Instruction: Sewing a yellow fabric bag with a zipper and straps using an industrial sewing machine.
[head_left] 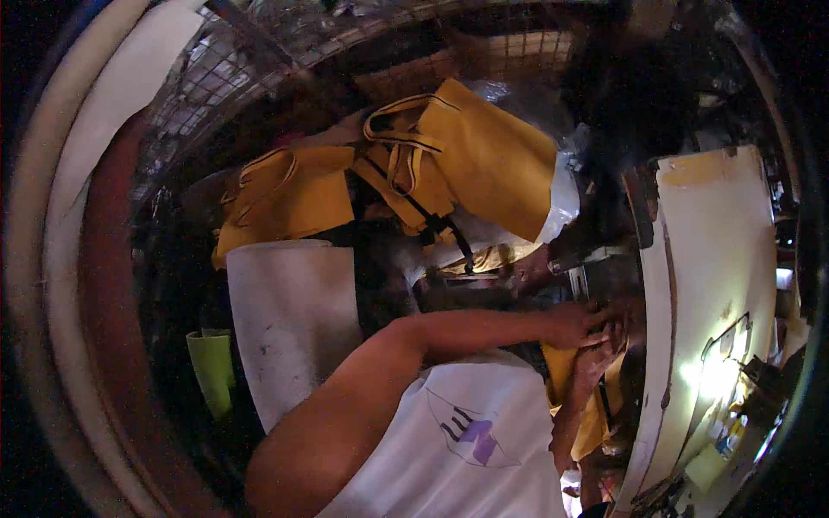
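Note:
From the lower left my left arm reaches across to the right, and my left hand (577, 325) is closed, its fingers bent beside the white table. Close against it, my right hand (603, 347) also has curled fingers, with its forearm rising from below. What the fingers pinch is small and dark, and I cannot make it out. Just under both hands hangs a yellow bag piece (592, 429) with a dark strip, partly hidden behind my right forearm.
Finished-looking yellow bags with dark-edged straps (496, 155) lie piled ahead, and another yellow bag (302, 194) lies left of them. A pale roll (294, 319) and a green roll (211, 371) stand left. A white tabletop (712, 233) with a bright lamp (715, 376) borders the right.

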The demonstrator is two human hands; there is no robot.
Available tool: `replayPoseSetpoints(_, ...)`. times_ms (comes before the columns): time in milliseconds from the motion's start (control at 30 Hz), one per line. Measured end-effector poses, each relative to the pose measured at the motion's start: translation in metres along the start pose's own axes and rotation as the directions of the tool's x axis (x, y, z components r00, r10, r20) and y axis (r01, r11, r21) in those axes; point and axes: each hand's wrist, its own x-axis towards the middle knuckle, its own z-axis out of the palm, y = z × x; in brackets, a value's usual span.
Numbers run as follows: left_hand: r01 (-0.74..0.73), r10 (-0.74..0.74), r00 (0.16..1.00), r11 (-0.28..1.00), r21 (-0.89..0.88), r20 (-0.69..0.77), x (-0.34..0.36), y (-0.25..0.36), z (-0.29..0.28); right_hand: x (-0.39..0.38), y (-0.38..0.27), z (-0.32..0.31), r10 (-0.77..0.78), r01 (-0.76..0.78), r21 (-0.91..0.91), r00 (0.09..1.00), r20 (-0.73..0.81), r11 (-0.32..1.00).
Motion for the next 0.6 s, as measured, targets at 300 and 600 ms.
replayPoseSetpoints(300,-0.085,0.088,0.994,0.995,0.051,-0.068,-0.001,-0.011,0.003,-0.007,0.026,0.025,-0.110,0.112,0.015,0.989,-0.096,0.994)
replayPoseSetpoints(600,0.036,-0.034,0.998,0.999,-0.036,0.045,0.000,-0.001,0.001,-0.020,0.028,0.017,-0.005,0.003,-0.061,1.000,-0.025,0.998)
